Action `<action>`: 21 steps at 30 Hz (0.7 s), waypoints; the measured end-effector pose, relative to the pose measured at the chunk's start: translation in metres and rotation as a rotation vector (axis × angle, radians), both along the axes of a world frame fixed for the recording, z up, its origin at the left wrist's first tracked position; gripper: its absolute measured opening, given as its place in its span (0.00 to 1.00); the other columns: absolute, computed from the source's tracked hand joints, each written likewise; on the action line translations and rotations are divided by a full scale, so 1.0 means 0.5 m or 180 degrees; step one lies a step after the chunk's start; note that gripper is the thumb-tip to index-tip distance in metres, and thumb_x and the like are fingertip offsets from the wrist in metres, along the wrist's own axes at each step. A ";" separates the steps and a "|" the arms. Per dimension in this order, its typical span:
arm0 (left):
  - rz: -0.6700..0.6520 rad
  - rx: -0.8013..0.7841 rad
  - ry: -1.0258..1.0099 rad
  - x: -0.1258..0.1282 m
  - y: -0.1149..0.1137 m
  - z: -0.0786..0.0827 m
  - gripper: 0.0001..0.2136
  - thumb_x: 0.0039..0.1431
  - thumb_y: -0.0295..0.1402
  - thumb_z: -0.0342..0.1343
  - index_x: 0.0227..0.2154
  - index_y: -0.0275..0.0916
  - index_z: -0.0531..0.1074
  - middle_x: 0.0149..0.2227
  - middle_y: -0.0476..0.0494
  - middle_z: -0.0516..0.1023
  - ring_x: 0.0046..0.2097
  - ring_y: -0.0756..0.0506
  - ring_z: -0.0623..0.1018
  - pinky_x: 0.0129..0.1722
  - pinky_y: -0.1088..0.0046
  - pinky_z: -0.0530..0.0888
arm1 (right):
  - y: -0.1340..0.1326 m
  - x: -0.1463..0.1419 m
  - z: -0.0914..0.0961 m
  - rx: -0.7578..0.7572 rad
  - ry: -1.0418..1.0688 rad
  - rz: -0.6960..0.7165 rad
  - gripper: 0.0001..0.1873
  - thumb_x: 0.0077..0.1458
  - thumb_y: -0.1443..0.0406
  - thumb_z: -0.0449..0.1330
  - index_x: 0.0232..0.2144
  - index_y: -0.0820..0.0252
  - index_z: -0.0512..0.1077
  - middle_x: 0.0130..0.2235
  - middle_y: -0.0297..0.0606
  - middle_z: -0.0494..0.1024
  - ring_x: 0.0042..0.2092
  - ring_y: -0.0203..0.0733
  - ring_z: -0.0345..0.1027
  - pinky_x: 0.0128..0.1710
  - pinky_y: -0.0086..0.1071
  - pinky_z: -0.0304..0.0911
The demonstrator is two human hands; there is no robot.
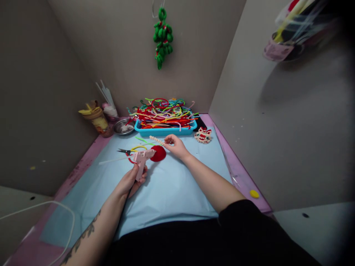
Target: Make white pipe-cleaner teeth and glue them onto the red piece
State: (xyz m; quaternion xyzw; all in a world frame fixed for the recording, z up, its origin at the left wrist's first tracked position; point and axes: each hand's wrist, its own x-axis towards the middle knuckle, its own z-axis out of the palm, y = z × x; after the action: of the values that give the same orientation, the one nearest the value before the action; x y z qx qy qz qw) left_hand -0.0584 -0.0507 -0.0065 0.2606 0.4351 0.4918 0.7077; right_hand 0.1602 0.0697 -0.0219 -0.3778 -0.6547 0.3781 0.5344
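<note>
My left hand [133, 181] is wrapped round the handle of a pale pink glue gun [141, 159], and a clear glue stick [112, 161] sticks out of its back end. The gun's nozzle points right, at the edge of a round red piece [158, 153] on the blue sheet. In the fingers of my right hand [176, 145] is one end of a cream twisted strip [156, 140], held just above the red piece. Scissors [126, 152] with yellow and red handles lie behind the gun, partly hidden by it. Green pipe cleaners [145, 141] rest behind the red piece.
A blue tray [163, 132] heaped with colourful pipe cleaners stands at the back. Left of it are a metal dish [124, 127] and a cup of tools [98, 120]. A cream-and-red face ornament [203, 135] lies right, and a yellow disc [254, 194] near the right edge. A white cable [72, 218] loops at left.
</note>
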 end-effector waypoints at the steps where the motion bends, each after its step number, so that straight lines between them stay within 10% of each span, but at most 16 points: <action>1: 0.0000 0.0008 -0.0006 0.000 0.000 0.000 0.23 0.45 0.45 0.65 0.37 0.30 0.73 0.33 0.43 0.72 0.26 0.55 0.67 0.19 0.82 0.64 | 0.000 0.000 0.000 -0.0005 0.0004 0.0000 0.11 0.46 0.61 0.61 0.33 0.57 0.67 0.32 0.33 0.73 0.35 0.38 0.66 0.38 0.34 0.60; 21: 0.0006 0.0058 -0.0066 0.001 -0.001 0.004 0.21 0.48 0.44 0.64 0.36 0.29 0.73 0.32 0.42 0.71 0.26 0.55 0.66 0.18 0.83 0.65 | 0.000 0.000 0.000 -0.0012 0.0041 0.0031 0.11 0.46 0.63 0.61 0.34 0.58 0.67 0.33 0.33 0.73 0.34 0.37 0.65 0.39 0.33 0.60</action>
State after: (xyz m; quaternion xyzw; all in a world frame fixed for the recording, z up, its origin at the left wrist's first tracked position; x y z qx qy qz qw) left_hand -0.0581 -0.0513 -0.0048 0.2616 0.4235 0.4990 0.7094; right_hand 0.1602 0.0697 -0.0219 -0.3732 -0.6524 0.3844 0.5361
